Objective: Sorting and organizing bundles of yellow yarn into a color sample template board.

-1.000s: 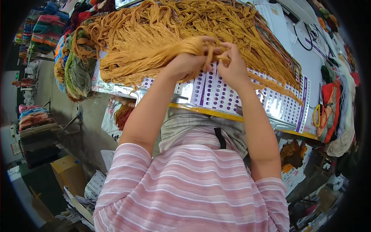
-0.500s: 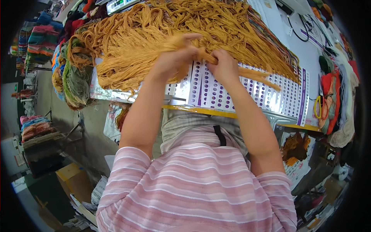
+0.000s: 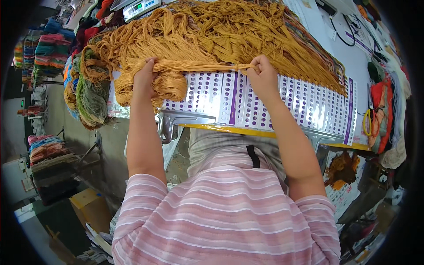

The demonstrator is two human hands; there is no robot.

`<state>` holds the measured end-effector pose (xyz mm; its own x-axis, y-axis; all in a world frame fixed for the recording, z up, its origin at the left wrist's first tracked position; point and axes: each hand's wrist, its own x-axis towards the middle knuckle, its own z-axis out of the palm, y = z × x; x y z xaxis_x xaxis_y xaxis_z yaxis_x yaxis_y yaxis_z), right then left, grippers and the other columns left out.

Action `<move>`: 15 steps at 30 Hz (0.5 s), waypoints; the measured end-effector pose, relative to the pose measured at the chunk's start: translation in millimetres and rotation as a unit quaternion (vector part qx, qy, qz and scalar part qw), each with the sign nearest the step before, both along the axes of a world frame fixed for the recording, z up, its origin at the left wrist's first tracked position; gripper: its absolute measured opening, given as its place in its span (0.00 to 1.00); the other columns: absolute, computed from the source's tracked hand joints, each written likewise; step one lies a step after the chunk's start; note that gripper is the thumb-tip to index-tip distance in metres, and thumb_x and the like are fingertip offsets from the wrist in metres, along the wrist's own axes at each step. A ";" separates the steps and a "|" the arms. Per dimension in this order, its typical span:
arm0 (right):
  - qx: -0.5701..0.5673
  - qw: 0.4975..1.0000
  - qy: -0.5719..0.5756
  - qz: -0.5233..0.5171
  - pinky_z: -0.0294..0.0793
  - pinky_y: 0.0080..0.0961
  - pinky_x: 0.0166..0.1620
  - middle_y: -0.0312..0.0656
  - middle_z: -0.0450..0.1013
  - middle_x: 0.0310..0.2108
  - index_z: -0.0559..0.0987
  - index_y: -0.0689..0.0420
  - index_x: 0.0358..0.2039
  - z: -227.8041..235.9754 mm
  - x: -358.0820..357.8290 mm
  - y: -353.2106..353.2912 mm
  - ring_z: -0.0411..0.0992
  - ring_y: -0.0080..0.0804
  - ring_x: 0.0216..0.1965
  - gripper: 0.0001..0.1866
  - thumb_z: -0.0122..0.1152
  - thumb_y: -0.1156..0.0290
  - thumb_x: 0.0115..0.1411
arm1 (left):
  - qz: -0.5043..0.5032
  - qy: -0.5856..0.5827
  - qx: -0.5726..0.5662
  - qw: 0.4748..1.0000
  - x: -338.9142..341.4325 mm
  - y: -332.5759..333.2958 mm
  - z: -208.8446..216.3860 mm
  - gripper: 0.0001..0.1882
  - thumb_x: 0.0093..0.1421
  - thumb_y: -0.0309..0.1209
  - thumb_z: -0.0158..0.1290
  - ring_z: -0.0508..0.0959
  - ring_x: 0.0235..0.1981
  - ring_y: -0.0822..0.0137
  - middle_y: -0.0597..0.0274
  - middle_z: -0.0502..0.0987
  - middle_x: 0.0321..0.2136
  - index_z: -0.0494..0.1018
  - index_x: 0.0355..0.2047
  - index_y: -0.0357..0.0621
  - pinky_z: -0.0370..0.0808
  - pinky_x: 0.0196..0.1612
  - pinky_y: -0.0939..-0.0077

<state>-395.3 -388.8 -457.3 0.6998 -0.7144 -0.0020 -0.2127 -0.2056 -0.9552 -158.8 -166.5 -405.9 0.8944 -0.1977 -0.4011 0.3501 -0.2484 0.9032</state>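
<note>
A hank of golden-orange yarn (image 3: 194,66) is stretched between my two hands above the front of the table. My left hand (image 3: 145,79) is closed round its thick, bunched end at the left. At the other end, the fingers of my right hand (image 3: 262,74) pinch the narrow tip of the strand. Beneath lies a white card printed with rows of purple dots (image 3: 247,101). Behind the hands spreads a broad heap of mustard-coloured yarn (image 3: 247,31), with lighter orange hanks on its left side.
Green and mixed yarn (image 3: 90,95) hangs off the table's left corner. A digital scale (image 3: 140,8) stands at the back left. Yellow-handled scissors (image 3: 367,122) and red and white skeins (image 3: 382,110) lie at the right. Metal brackets (image 3: 185,119) edge the table front.
My left hand has swung left and down, away from my right hand. The yarn between them is now drawn out straight. My right hand has shifted only slightly rightward.
</note>
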 end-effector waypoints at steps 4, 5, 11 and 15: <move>0.022 0.998 -0.061 -0.025 0.60 0.18 0.23 0.33 0.71 0.19 0.73 0.58 0.32 -0.3 2.8 3.5 0.63 0.16 0.18 0.04 0.57 0.73 0.59 | -0.031 -0.022 -0.039 0.999 14.2 7.0 -17.9 0.09 0.67 0.35 0.48 0.75 0.39 0.66 0.65 0.75 0.42 0.76 0.42 0.50 0.75 0.40 0.70; 0.061 0.990 -0.124 -0.028 0.61 0.19 0.23 0.34 0.70 0.19 0.73 0.58 0.32 -3.4 2.6 1.4 0.63 0.17 0.18 0.06 0.59 0.72 0.57 | -0.029 -0.032 -0.025 0.999 12.7 4.1 -15.7 0.10 0.67 0.36 0.48 0.74 0.38 0.66 0.65 0.75 0.42 0.76 0.42 0.50 0.75 0.39 0.71; -0.144 0.986 0.086 0.016 0.70 0.33 0.27 0.38 0.75 0.21 0.74 0.55 0.33 1.6 2.8 8.8 0.73 0.36 0.21 0.08 0.59 0.68 0.54 | 0.038 -0.006 -0.035 0.999 54.7 22.1 -6.2 0.14 0.67 0.40 0.49 0.69 0.27 0.70 0.63 0.74 0.36 0.75 0.49 0.51 0.77 0.35 0.69; -0.207 0.970 0.127 0.014 0.73 0.38 0.34 0.38 0.76 0.27 0.75 0.54 0.37 6.7 0.8 12.6 0.75 0.41 0.29 0.12 0.59 0.67 0.52 | 0.089 -0.029 -0.188 0.978 77.7 -12.3 47.7 0.13 0.69 0.37 0.45 0.72 0.24 0.69 0.61 0.73 0.29 0.73 0.48 0.48 0.79 0.32 0.70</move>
